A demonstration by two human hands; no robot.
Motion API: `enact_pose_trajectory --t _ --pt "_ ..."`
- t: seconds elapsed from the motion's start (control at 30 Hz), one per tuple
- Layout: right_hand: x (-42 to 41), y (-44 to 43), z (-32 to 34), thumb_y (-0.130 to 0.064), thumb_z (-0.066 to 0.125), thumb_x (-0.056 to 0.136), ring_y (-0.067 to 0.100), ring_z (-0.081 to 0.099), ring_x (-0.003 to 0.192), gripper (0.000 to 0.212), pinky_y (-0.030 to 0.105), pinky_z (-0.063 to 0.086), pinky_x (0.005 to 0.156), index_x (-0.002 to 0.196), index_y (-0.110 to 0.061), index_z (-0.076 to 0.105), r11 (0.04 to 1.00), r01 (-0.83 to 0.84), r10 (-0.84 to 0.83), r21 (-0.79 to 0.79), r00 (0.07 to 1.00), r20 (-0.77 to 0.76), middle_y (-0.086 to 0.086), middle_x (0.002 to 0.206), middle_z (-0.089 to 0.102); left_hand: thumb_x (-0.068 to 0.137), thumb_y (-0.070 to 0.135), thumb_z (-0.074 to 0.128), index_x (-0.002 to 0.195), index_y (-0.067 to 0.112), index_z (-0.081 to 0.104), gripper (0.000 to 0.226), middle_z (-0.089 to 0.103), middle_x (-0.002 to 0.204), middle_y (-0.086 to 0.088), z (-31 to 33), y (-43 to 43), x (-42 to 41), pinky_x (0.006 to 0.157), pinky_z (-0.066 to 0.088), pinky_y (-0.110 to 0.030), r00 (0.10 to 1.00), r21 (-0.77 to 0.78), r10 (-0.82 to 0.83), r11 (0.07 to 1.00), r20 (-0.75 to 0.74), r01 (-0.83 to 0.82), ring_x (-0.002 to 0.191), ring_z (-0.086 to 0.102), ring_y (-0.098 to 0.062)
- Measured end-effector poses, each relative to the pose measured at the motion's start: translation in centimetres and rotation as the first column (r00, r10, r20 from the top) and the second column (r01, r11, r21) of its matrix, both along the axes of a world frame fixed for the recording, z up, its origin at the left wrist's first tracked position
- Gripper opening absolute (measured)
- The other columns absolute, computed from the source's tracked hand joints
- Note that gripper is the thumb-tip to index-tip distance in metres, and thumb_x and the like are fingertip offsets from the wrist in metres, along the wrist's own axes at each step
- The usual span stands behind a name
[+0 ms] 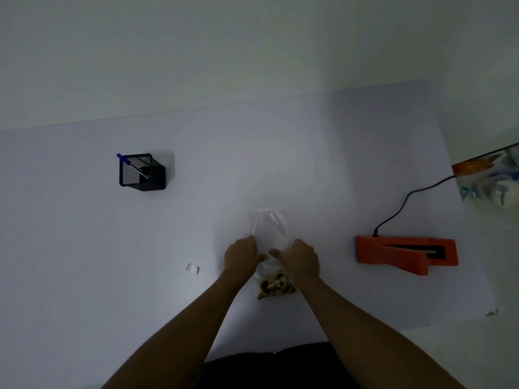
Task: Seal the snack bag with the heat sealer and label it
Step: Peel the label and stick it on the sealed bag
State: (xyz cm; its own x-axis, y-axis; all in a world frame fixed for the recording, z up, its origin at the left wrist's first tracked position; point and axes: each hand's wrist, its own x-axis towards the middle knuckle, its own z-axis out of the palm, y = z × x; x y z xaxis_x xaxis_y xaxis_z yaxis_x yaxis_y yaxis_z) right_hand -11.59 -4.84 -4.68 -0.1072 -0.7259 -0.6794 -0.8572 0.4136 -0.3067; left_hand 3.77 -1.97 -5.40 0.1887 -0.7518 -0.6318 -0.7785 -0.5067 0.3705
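Note:
A clear plastic snack bag lies flat on the white table, its open end pointing away from me and brown snack pieces bunched at the near end. My left hand pinches the bag's left side at its middle. My right hand pinches the right side, so both hands grip it. The orange heat sealer lies to the right with its jaw slightly raised, a black cord running off behind it. A small white label lies left of my left hand.
A black mesh pen holder with a blue pen stands at the far left. A plastic package with orange and blue print sits at the right edge. The table's right edge runs just beyond the sealer.

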Motion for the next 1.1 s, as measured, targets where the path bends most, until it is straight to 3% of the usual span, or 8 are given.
enact_pose_trajectory --t 0.37,0.43,0.53,0.67,0.73,0.87,1.0,1.1 --pt "-2.1 0.3 -0.9 -0.041 0.077 0.080 0.012 0.043 0.053 0.043 0.027 0.036 0.047 0.066 -0.018 0.043 0.998 0.050 -0.042 -0.046 0.985 0.167 -0.003 0.060 0.048 0.080 0.030 0.064 0.079 0.017 0.050 0.019 0.061 0.083 -0.004 0.3 0.1 0.1 0.066 0.047 -0.033 0.998 0.031 0.035 0.999 -0.061 -0.033 0.080 0.062 -0.024" --pt "-2.0 0.5 -1.0 -0.039 0.073 0.084 0.012 0.044 0.054 0.040 0.027 0.036 0.048 0.068 -0.018 0.042 0.998 0.025 -0.015 -0.058 0.986 0.164 -0.003 0.061 0.048 0.082 0.035 0.060 0.085 0.015 0.055 0.021 0.062 0.086 -0.004 0.5 -0.1 -0.3 0.069 0.049 -0.033 0.998 0.019 0.044 0.999 -0.050 -0.044 0.084 0.063 -0.025" --pt "-1.7 0.6 -0.7 -0.040 0.056 0.095 0.023 0.055 0.066 0.033 0.033 0.044 0.057 0.079 -0.014 0.044 0.998 -0.042 0.047 -0.054 0.995 0.092 0.003 0.072 0.054 0.078 0.062 0.061 0.096 0.014 0.056 0.051 0.063 0.091 -0.002 0.3 0.3 -1.0 0.065 0.044 -0.030 0.999 -0.025 0.031 0.999 0.019 -0.031 0.084 0.062 -0.022" --pt "-1.4 0.6 -0.5 -0.065 0.061 0.081 0.027 0.062 0.071 0.054 0.031 0.041 0.052 0.088 -0.013 0.048 0.997 -0.066 0.068 -0.042 0.997 0.048 0.006 0.079 0.061 0.076 0.063 0.066 0.098 0.014 0.054 0.055 0.063 0.095 -0.003 -0.1 0.7 -1.3 0.066 0.044 -0.030 0.999 -0.054 0.038 0.998 0.012 -0.037 0.084 0.062 -0.022" --pt "-1.3 0.8 -0.4 -0.065 0.068 0.075 0.026 0.062 0.070 0.057 0.029 0.035 0.047 0.089 -0.013 0.047 0.996 -0.081 0.083 -0.041 0.995 0.048 0.005 0.079 0.061 0.078 0.056 0.069 0.097 0.012 0.054 0.050 0.065 0.097 -0.006 0.0 0.6 -1.0 0.069 0.048 -0.034 1.000 -0.028 0.030 0.999 -0.001 -0.030 0.086 0.063 -0.024" --pt "-1.2 1.2 -0.1 -0.046 0.068 0.085 0.023 0.059 0.070 0.041 0.027 0.033 0.045 0.090 -0.013 0.045 0.996 -0.077 0.081 -0.037 0.992 0.101 0.006 0.081 0.061 0.084 0.035 0.070 0.101 0.009 0.055 0.035 0.065 0.104 -0.010 0.3 0.6 -0.5 0.078 0.048 -0.037 1.000 0.009 0.008 1.000 -0.023 -0.007 0.095 0.062 -0.028" --pt "-1.5 1.7 0.1 -0.025 0.062 0.092 0.021 0.055 0.068 0.023 0.030 0.041 0.051 0.085 -0.014 0.044 0.999 -0.030 0.037 -0.043 0.984 0.173 0.002 0.075 0.055 0.087 0.022 0.064 0.100 0.008 0.056 0.020 0.063 0.105 -0.011 0.6 0.9 -0.9 0.078 0.047 -0.035 0.995 0.004 0.062 0.998 -0.075 -0.062 0.096 0.061 -0.028" --pt "-2.9 2.9 0.4 -0.019 0.058 0.095 0.022 0.056 0.067 0.018 0.028 0.043 0.052 0.084 -0.011 0.047 0.996 0.050 -0.031 -0.080 0.975 0.222 0.001 0.069 0.054 0.091 0.017 0.055 0.094 0.008 0.056 0.010 0.064 0.094 -0.009 1.0 2.2 -0.4 0.069 0.046 -0.030 0.985 -0.044 0.139 0.989 -0.101 -0.144 0.086 0.062 -0.024"
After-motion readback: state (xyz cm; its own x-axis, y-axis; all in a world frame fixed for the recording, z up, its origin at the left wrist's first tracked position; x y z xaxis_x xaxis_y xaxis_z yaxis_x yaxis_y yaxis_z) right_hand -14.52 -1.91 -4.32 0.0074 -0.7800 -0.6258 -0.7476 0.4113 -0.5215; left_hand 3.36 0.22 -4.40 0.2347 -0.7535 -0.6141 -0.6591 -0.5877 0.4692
